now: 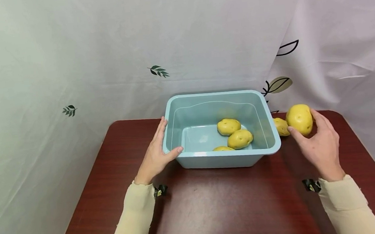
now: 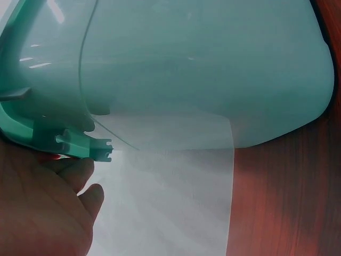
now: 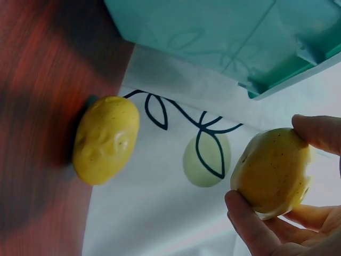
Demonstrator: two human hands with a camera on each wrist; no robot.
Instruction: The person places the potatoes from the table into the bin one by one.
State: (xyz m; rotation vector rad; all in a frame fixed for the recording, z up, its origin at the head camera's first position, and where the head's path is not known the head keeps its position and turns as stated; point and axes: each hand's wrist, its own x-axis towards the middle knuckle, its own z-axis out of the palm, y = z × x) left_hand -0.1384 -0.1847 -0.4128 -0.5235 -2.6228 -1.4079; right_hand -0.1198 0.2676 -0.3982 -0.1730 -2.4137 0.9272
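A light-blue plastic bin stands on the table. Inside it lie yellow potatoes: one at the back, another beside it, and a third partly hidden by the front wall. At the bin's left front corner, my left hand holds the rim, thumb over the edge and fingers along the outside. My right hand grips a potato between thumb and fingers, raised to the right of the bin. Below it, a further potato rests on the table against the cloth.
The dark red-brown wooden table reaches back to a pale cloth with leaf prints, which hangs behind and at both sides. The bin's right wall stands close to the potato on the table.
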